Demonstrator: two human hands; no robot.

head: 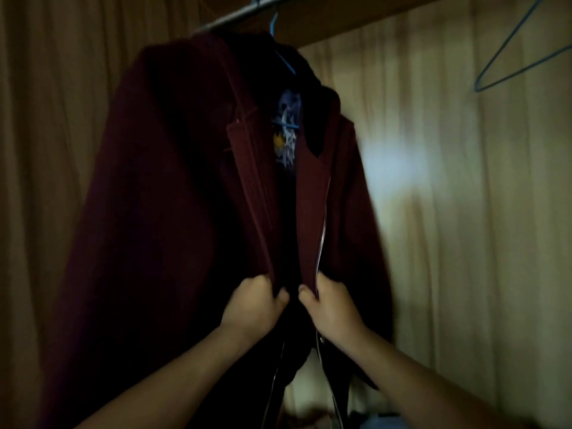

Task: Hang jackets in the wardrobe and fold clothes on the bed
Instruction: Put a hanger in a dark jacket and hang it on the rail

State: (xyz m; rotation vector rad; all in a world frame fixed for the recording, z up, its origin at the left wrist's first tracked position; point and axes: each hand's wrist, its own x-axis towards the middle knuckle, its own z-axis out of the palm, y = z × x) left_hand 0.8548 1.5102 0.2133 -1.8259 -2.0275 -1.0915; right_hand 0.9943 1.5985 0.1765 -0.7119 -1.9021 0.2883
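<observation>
Gripping the front edges of the maroon jacket point(173, 187), left hand point(255, 300) and right hand point(329, 305) straighten it on its blue hanger point(286, 61) on the rail point(238, 15); no bed or folding shows.

inside of a home wardrobe is shown: wood-grain walls point(464, 212), a metal rail point(238, 14), blue wire hangers point(510, 54) hung up top.
</observation>
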